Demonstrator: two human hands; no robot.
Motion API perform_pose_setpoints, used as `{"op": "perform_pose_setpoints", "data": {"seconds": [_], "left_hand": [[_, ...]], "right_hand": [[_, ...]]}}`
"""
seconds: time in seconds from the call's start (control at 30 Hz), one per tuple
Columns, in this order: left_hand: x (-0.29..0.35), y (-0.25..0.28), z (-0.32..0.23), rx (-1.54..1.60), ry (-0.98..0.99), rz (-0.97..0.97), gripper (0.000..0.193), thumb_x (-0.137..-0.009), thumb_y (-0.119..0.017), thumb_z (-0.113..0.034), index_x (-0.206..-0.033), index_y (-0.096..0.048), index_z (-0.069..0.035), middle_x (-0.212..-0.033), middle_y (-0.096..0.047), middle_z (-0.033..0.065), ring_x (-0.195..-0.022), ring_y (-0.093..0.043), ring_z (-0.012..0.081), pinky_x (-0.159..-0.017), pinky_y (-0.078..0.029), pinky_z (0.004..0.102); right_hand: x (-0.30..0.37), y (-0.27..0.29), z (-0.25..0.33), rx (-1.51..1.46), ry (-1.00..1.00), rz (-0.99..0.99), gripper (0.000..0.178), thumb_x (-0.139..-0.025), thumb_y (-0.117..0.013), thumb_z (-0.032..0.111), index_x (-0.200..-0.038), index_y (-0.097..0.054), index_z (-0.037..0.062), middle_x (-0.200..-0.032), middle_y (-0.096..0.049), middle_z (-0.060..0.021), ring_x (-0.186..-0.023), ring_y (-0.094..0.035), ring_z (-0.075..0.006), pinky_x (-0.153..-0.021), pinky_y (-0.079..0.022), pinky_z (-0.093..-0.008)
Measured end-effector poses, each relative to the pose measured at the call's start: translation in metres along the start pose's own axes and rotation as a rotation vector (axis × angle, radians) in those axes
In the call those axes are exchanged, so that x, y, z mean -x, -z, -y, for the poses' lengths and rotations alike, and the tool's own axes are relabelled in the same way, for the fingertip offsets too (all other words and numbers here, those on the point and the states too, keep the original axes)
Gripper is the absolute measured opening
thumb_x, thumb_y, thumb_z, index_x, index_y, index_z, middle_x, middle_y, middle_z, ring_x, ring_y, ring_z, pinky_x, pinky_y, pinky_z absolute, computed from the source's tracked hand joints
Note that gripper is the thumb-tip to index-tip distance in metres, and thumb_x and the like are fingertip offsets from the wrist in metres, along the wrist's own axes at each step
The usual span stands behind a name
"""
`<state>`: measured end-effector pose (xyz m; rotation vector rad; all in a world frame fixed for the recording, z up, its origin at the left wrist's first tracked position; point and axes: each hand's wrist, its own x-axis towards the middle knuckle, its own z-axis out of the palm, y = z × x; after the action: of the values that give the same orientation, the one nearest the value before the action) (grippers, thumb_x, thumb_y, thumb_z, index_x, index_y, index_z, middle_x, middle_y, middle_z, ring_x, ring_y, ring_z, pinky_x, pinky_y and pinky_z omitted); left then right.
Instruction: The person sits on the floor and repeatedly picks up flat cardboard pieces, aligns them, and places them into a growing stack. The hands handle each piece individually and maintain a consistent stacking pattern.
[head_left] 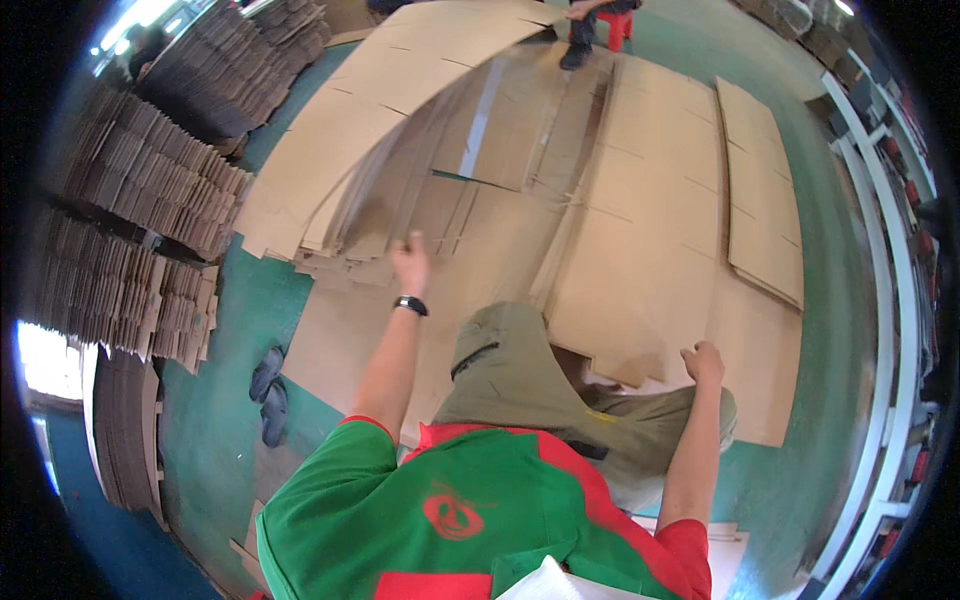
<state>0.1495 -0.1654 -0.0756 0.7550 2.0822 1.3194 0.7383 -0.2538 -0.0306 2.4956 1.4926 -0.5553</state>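
Observation:
Beside the near edge of a cardboard stack (350, 265), my left hand (410, 268) is raised with a dark band on its wrist. Motion smears its fingers, so their grip is unclear; no object shows in it. My right hand (704, 363) is closed above my right knee, next to the near end of a long cardboard pile (650, 220). Whether anything thin is inside that fist is hidden. A large cardboard sheet (400, 75) with short slits arches over the left stack. At its far end, another person's hand (580, 10) is close to the sheet's corner.
Slotted cardboard strips (760, 190) lie at the right. Tall piles of folded cardboard (140, 170) line the left side. Dark slippers (270, 395) rest on the green floor (220, 440). A white metal frame (880, 270) runs along the right; a red stool (618, 30) stands far off.

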Motion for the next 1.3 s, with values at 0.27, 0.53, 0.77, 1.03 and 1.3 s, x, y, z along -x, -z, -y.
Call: {"op": "perform_pose_setpoints", "data": {"seconds": [0.27,0.53,0.77,1.03,1.3], "left_hand": [[-0.129,0.141,-0.03,-0.405,-0.137,-0.853,0.06,-0.085,-0.064,-0.038,-0.116,-0.056,0.013,-0.103,-0.064,0.027,-0.098,-0.062,0.0402,-0.09,-0.045,0.0486],[-0.169,0.128,-0.019,-0.241,-0.013,-0.261,0.045,-0.077,-0.069,-0.03,-0.093,-0.065,0.012,-0.1,-0.067,0.027,-0.09,-0.066,0.0382,-0.079,-0.049,0.0458],[-0.118,0.098,-0.036,0.604,0.192,-0.146,0.013,-0.085,-0.067,-0.012,-0.094,-0.061,-0.004,-0.078,-0.062,0.0087,-0.066,-0.06,0.0211,-0.056,-0.051,0.0383],[0.075,0.007,-0.04,0.747,0.349,0.462,0.008,-0.091,-0.063,-0.013,-0.096,-0.06,-0.008,-0.09,-0.065,0.0054,-0.077,-0.063,0.0174,-0.063,-0.053,0.0322],[0.229,-0.089,-0.049,0.632,0.434,0.787,0.02,-0.091,-0.068,-0.022,-0.104,-0.057,-0.011,-0.091,-0.062,0.0,-0.085,-0.061,0.0149,-0.072,-0.05,0.0296]], "right_hand": [[-0.008,-0.011,-0.001,-0.078,0.108,-0.042,0.05,-0.083,-0.067,0.039,-0.12,-0.064,0.0065,-0.128,-0.06,-0.0153,-0.119,-0.056,-0.0307,-0.099,-0.045,-0.0443],[-0.013,-0.017,-0.005,-0.152,0.164,-0.027,0.047,-0.081,-0.069,0.034,-0.117,-0.066,0.0034,-0.119,-0.064,-0.019,-0.113,-0.06,-0.0331,-0.096,-0.048,-0.0434],[-0.006,-0.018,0.0,-0.224,0.305,-0.053,0.047,-0.08,-0.069,0.031,-0.118,-0.065,0.0033,-0.113,-0.066,-0.0212,-0.104,-0.063,-0.034,-0.092,-0.049,-0.0411],[0.071,-0.036,0.131,-0.941,0.587,0.269,0.055,-0.088,-0.067,0.038,-0.128,-0.057,0.0014,-0.112,-0.067,-0.0162,-0.101,-0.065,-0.0257,-0.088,-0.051,-0.0359],[0.093,-0.004,0.188,-1.537,0.359,0.394,0.036,-0.094,-0.06,0.027,-0.12,-0.059,0.0027,-0.105,-0.066,-0.0078,-0.091,-0.064,-0.0162,-0.074,-0.056,-0.0319]]}}
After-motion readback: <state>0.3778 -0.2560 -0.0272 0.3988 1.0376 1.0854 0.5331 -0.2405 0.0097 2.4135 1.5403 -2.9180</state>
